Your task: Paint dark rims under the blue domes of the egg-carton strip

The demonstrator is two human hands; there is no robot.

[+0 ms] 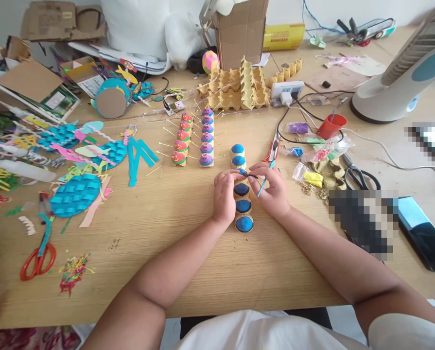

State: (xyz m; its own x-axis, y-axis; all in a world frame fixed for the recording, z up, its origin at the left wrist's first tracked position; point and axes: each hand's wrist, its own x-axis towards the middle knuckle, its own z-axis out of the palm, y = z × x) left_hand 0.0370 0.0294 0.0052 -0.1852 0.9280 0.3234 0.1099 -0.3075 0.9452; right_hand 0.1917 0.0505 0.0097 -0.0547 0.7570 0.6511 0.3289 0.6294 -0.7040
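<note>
A row of egg-carton humps with blue-painted tops [243,206] lies on the wooden table [188,253] in front of me. My left hand [224,194] rests beside the row with its fingers curled onto one hump. My right hand [271,189] is closed on a thin blue-handled tool [264,183], likely a paintbrush, and its fingertips meet the left hand's over the row, where a small dark piece [247,174] shows. Two finished painted caterpillars [193,138] with stick legs lie further back.
Woven blue paper fish [75,194] and scraps fill the left side, with red scissors [38,260]. Yellow egg cartons [239,90], a cardboard box [241,31], a power strip [287,90], a red cup [331,126], black scissors [359,176], a fan [403,78] and a phone [423,238] stand around.
</note>
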